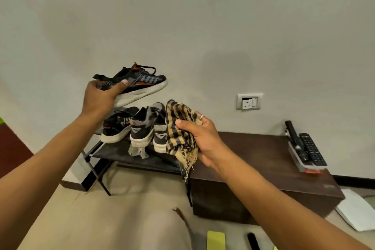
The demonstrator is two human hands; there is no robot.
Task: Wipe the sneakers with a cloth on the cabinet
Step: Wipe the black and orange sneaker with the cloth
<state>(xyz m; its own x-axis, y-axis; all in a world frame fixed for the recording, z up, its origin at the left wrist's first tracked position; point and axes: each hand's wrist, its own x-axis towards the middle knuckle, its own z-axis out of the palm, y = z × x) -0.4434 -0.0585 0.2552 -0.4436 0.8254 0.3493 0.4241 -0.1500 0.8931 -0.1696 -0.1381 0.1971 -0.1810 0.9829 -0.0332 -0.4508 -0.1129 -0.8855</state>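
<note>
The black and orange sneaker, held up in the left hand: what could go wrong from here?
1. The left hand grips the black and orange sneaker only at its heel end; it could slip and fall onto the grey sneakers on the black rack below.
2. The frayed fringe of the tan and black checked cloth, bunched in the right hand, hangs loose and might snag on them.
</note>
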